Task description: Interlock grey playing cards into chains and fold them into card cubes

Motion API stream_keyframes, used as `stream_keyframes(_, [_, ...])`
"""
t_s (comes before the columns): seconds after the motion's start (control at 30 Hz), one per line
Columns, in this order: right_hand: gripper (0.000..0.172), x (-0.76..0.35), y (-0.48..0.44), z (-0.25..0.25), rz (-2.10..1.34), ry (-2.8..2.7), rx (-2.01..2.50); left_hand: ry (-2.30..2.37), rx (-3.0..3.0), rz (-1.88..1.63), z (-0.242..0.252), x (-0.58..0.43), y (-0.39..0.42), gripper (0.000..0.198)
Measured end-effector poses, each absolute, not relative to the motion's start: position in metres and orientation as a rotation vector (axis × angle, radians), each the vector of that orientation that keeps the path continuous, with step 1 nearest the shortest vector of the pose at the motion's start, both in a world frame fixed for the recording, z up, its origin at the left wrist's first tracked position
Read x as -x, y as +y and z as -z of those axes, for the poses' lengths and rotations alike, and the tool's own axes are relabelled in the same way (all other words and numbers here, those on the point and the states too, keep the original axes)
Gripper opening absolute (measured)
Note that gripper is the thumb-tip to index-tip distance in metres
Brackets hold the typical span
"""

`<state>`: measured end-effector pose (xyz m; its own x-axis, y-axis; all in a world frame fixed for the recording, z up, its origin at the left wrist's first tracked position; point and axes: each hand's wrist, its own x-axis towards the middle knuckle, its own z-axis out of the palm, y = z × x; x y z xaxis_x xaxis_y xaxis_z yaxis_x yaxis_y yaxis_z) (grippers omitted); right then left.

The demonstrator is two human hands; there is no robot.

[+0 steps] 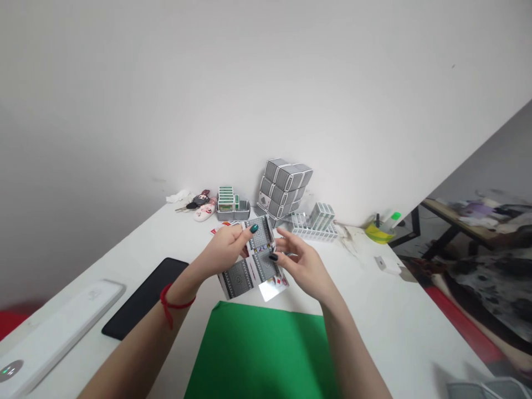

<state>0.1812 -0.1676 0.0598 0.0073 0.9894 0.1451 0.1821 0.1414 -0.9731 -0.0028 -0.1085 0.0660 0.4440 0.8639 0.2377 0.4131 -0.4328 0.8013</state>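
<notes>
Above the white table, both hands hold a piece made of grey-backed folded playing cards (238, 278). My left hand (226, 244) pinches its upper left side, thumb flat on a card back. At its right edge, my right hand (305, 267) has thumb and fingers closed around the folded cards. A card face with red marks (276, 285) juts out below, partly in glare. Behind the hands stands a tilted stack of card cubes (285, 188). A card tray (245, 212) with several green-and-white bundles is left of it, and a striped card basket (318, 234) to the right.
A green sheet (257, 349) lies on the white table (366, 310) in front. On the left are a black tablet-like slab (145, 299) and a long white device (62, 338). Keys (195, 202) lie at the back left; a yellow holder (378, 234) stands right, by the wall.
</notes>
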Motion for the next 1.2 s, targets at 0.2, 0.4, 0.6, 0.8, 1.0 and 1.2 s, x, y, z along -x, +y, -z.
stream_keyframes(0.2, [0.029, -0.184, -0.165, -0.055, -1.013, -1.377, 1.261, 1.103, -2.309, -0.735, -0.064, -0.008, -0.116, 0.047])
stream_keyframes(0.4, [0.034, -0.193, -0.158, -0.05, -1.138, -1.262, 1.312, 0.986, -2.128, -0.658, -0.059, -0.008, -0.11, 0.05])
stream_keyframes(0.6, [0.037, -0.209, -0.15, -0.048, -0.942, -1.001, 1.353, 1.409, -2.069, -0.937, -0.023, 0.035, -0.053, 0.036])
stream_keyframes(0.8, [0.035, -0.218, -0.151, -0.053, -0.953, -0.946, 1.298, 1.533, -2.437, -0.669, 0.05, 0.042, -0.022, 0.052])
stream_keyframes(1.0, [0.036, -0.217, -0.151, -0.052, -0.996, -0.967, 1.277, 1.625, -2.411, -0.592, 0.06, 0.033, -0.025, 0.029])
stream_keyframes(1.2, [0.036, -0.217, -0.151, -0.05, -1.088, -0.994, 1.221, 1.763, -2.296, -0.703, 0.049, 0.039, -0.028, 0.028])
